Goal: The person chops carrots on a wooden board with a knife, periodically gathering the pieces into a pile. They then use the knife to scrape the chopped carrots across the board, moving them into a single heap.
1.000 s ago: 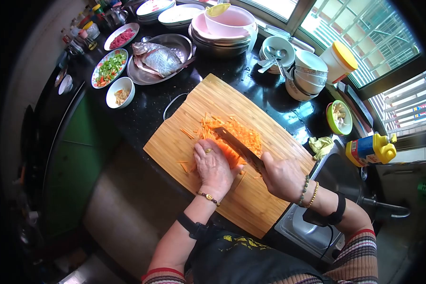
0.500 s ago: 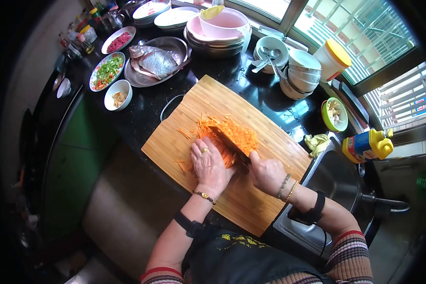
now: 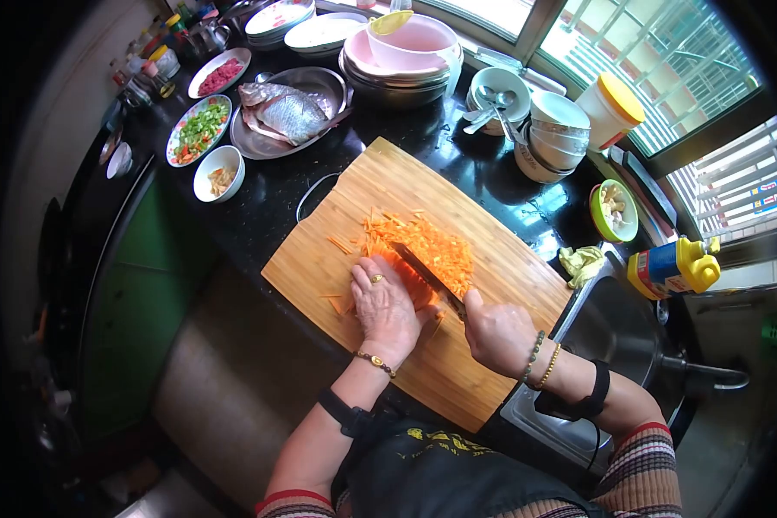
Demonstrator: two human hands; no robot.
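Note:
On the wooden cutting board (image 3: 483,380) lies a pile of shredded carrot (image 3: 445,249). My left hand (image 3: 382,306) presses down on the near-left side of the pile, fingers bent over the shreds and thumb spread toward the knife. A kitchen knife (image 3: 427,274) stands edge down in the carrot, its blade slanting from upper left to lower right close to my left fingers. My right hand (image 3: 499,332) is closed round its handle, which is mostly hidden. A few loose carrot strips (image 3: 338,244) lie left of the pile.
A fish on a metal platter (image 3: 341,86), a plate of chopped vegetables (image 3: 200,129) and a small white bowl (image 3: 219,173) stand beyond the board. Stacked bowls (image 3: 557,138) sit at the back right. The sink (image 3: 617,324) and a yellow jug (image 3: 675,266) are to the right.
My right hand and the knife have shifted slightly right and down toward me. The left hand stays on the carrot almost unmoved. The whole view has drifted a little.

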